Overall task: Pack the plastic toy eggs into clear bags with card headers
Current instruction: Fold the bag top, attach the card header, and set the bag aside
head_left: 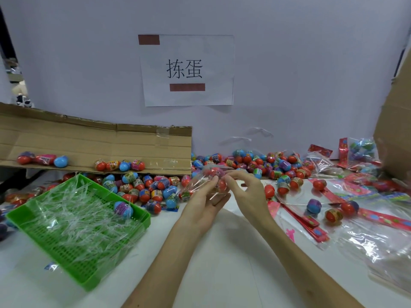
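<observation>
My left hand (203, 201) cups a clear bag (205, 177) from below, fingers curled round it, and a few toy eggs show blurred inside. My right hand (245, 192) pinches the bag's right side with thumb and fingertips. Behind the hands, many red, blue and purple toy eggs (249, 162) lie heaped along the wall. More eggs (144, 187) sit left of the bag. Empty clear bags with red card headers (311, 221) lie flat to the right, with three loose eggs (313, 205) on them.
A green plastic basket (20, 215) full of clear plastic strips sits at the left, one egg in its far corner. Behind it leans a flat cardboard sheet (95, 141) carrying several eggs. A cardboard box (393, 121) stands at the right edge, packed bags (358, 150) beside it.
</observation>
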The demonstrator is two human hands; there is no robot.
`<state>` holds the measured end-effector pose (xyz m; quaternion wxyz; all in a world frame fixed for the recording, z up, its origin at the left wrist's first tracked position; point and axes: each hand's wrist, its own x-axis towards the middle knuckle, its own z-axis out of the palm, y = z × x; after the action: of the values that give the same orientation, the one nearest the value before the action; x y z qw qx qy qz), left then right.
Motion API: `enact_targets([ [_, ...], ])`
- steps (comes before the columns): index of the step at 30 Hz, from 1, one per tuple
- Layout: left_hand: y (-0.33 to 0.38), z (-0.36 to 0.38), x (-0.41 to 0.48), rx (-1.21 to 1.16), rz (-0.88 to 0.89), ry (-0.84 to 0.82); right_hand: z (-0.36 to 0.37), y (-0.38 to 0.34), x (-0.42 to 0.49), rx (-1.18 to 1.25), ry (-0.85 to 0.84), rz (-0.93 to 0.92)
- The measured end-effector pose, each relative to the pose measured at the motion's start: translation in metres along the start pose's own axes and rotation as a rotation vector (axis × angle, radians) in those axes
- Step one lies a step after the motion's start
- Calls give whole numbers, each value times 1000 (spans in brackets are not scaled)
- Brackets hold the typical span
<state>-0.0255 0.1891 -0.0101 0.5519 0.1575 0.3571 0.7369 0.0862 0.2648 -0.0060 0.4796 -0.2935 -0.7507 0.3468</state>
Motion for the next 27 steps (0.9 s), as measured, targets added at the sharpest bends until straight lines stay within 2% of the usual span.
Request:
enact_targets([
  [2, 1, -1, -1, -2, 3, 16, 2, 1, -1, -66, -93, -22],
  [4, 0, -2, -1, -14, 2, 49, 4, -1, -3, -150, -98, -68],
  [7, -1, -3, -2, -39, -19, 105, 0, -10, 0, -264, 193, -224],
  [8, -2, -2, -3, -41, -36, 103, -1, -15, 4, -280, 260, -293],
  [9, -4, 1, -4, -34, -58, 81, -1, -21, 9, -291, 248, -362],
  [11, -8, 7, -8, 25, -112, 19, 8, -37, 20, -285, -6, -436],
  [14, -19, 17, -17, 39, -194, -21, 40, -60, 33, -377, -553, -412],
  [16, -24, 20, -23, -7, -245, -35, 65, -68, 42, -532, -752, -348],
  [17, -26, 20, -26, 27, -270, -31, 75, -69, 46, -638, -816, -258],
  [19, -32, 10, -23, 171, -289, -23, 92, -67, 51, -761, -929, 6],
  [21, -31, 7, -24, 251, -277, -65, 104, -63, 48, -786, -995, 152],
  [24, -31, 10, -23, 224, -357, -203, 112, -54, 43, -744, -915, 117],
  [27, -31, 6, -17, 187, -390, -161, 108, -54, 37, -579, -895, 154],
])
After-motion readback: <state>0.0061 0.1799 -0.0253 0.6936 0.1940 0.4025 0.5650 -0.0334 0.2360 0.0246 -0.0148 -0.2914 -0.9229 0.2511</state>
